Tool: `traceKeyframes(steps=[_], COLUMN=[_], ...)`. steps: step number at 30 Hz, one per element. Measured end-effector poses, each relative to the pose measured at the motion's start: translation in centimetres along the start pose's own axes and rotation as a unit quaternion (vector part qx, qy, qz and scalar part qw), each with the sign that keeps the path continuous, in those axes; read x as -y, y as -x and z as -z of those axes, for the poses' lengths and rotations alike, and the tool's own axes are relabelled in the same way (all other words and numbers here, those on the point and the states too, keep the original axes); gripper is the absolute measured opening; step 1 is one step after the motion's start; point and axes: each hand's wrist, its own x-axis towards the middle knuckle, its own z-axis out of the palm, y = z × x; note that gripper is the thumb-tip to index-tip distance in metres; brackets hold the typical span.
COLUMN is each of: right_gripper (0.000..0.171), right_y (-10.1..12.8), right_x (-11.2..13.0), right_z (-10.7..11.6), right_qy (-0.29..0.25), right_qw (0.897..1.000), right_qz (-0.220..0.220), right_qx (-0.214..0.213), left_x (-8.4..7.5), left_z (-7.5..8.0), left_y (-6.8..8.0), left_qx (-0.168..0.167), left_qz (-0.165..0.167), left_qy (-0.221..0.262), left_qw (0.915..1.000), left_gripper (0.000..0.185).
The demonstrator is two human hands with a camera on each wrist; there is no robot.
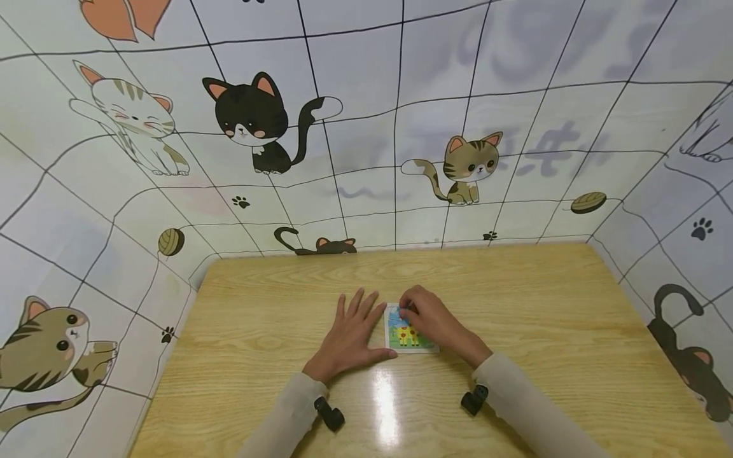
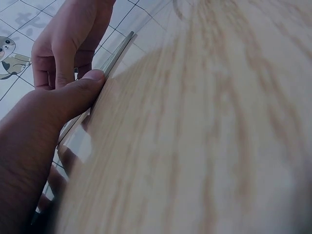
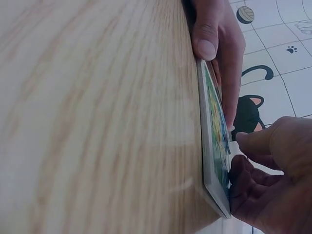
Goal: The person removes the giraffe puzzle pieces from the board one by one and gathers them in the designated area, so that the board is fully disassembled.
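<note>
A small thick picture board (image 1: 408, 335) with a blue, green and yellow picture lies flat on the wooden table (image 1: 532, 318). My left hand (image 1: 350, 337) lies flat on the table beside it, fingers straight, the thumb (image 2: 80, 95) pressed against the board's edge (image 2: 118, 52). My right hand (image 1: 433, 322) rests on the board's right and far part, its fingers curled down onto the top corner. In the right wrist view the board (image 3: 214, 146) stands edge-on, with the right fingertips (image 3: 243, 178) and thumb curled against its face and the left thumb (image 3: 207, 41) at its far end.
Walls papered with cartoon cats (image 1: 252, 121) close in the table at the back and both sides. The bare wooden top spreads left, right and behind the hands. Black camera mounts (image 1: 330, 415) sit at both wrists.
</note>
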Motion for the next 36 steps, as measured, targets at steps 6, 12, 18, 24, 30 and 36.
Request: traceKeyframes(steps=[6,12,18,24,30,36], right_gripper=[0.031,0.026,0.017,0.007,0.005,0.004], right_y=[-0.2,-0.3,-0.2,0.0,0.3,1.1], right_x=[-0.1,0.0,0.2,0.0,-0.1,-0.3], right_z=[-0.3,-0.6,-0.6,-0.5,-0.2,1.0], right_qy=[0.031,0.052,0.026,-0.026,-0.053,-0.072], right_qw=[0.999,0.998,0.999,0.999,0.997,0.994], right_qz=[-0.017,-0.016,-0.025,-0.016,0.000,0.010], right_qx=[0.000,0.005,-0.009,-0.029,-0.050,-0.086], left_x=[0.0,-0.1,0.1,0.1,0.2,0.3], left_z=[-0.1,0.0,-0.1,-0.1,0.0,0.2], left_y=[0.0,0.1,0.0,-0.1,0.1,0.2], left_qx=[0.002,0.001,0.005,0.011,0.021,0.022], left_qz=[-0.001,-0.003,-0.003,-0.004,-0.005,-0.008], left_qy=[-0.004,-0.001,-0.014,-0.017,-0.012,-0.008], left_qw=[1.0000,1.0000,0.9999,0.9998,0.9997,0.9997], left_gripper=[0.104,0.104,0.104,0.103,0.102,0.102])
